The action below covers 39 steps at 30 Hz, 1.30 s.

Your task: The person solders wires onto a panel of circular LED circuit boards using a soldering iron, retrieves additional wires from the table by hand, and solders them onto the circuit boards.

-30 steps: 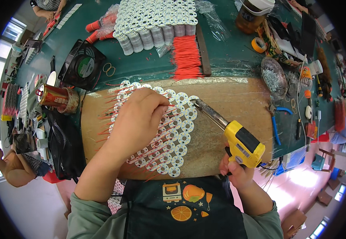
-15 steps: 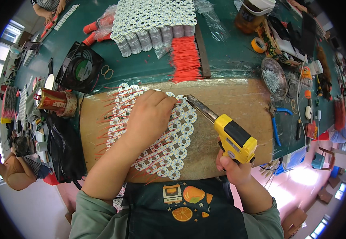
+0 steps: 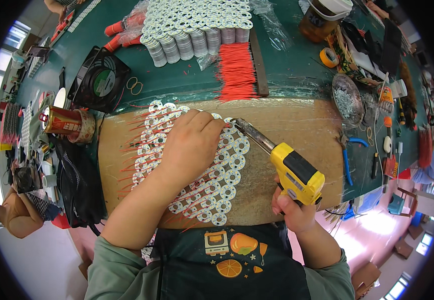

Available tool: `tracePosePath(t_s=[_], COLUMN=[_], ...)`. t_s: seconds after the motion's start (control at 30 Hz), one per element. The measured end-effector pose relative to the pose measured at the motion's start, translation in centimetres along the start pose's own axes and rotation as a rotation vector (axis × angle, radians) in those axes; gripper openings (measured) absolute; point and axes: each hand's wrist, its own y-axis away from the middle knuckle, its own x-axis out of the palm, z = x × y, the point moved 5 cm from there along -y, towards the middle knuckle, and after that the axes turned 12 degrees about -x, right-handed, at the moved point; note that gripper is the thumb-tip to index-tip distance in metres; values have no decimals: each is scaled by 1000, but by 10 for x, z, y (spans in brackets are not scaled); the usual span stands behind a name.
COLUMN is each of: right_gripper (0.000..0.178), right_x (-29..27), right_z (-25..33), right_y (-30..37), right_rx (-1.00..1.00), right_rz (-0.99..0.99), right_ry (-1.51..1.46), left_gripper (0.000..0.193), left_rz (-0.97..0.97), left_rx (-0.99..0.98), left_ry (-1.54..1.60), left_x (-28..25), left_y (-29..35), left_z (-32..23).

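Observation:
White ring-shaped LED boards (image 3: 232, 177) lie in a sheet of overlapping rows on a brown work board (image 3: 287, 120), with thin red wires trailing from many toward the left. Over the upper part of these rows lies my left hand (image 3: 193, 145), its fingers pinched on a red wire whose end shows at the fingertips. My right hand (image 3: 293, 210) is wrapped round the grip of a yellow and black soldering gun (image 3: 297, 175). The gun's metal tip meets the upper right ring boards, close by the left fingertips. Whether it touches solder is too small to tell.
Beyond the board are stacked ring boards (image 3: 194, 25), a bundle of red wires (image 3: 238, 72) beside a dark bar (image 3: 260, 65), and a black fan (image 3: 100, 80). To the right sit a metal dish (image 3: 348, 100) and blue-handled pliers (image 3: 347, 160); a can (image 3: 62, 120) stands left.
The whole view has shifted slightly. My left hand keeps its pinch and the soldering gun tip stays at nearly the same ring board.

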Motion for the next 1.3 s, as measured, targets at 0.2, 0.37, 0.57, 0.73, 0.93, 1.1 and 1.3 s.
tracePosePath(t_s=[0.2, 0.37, 0.57, 0.73, 0.93, 1.1, 1.3], right_gripper=[49, 46, 41, 37, 43, 57, 65], right_x=[3, 3, 3, 3, 5, 3, 2], right_z=[1, 2, 2, 2, 4, 2, 2], right_y=[-1, -1, -2, -2, -3, 0, 3], right_rx=[14, 9, -9, -32, -15, -47, -49], right_rz=[5, 12, 18, 9, -2, -26, -41], right_ry=[-14, -13, 2, 19, 0, -60, -133], left_gripper=[14, 14, 16, 15, 14, 14, 13], left_rz=[-17, -24, -15, -3, 2, 2, 16], left_rx=[13, 19, 12, -1, -3, -3, -39], left_ry=[5, 0, 7, 2, -10, -12, -8], left_x=[-1, 1, 1, 2, 2, 2, 2], left_y=[0, 1, 1, 1, 1, 1, 0], left_z=[0, 1, 1, 2, 1, 1, 1])
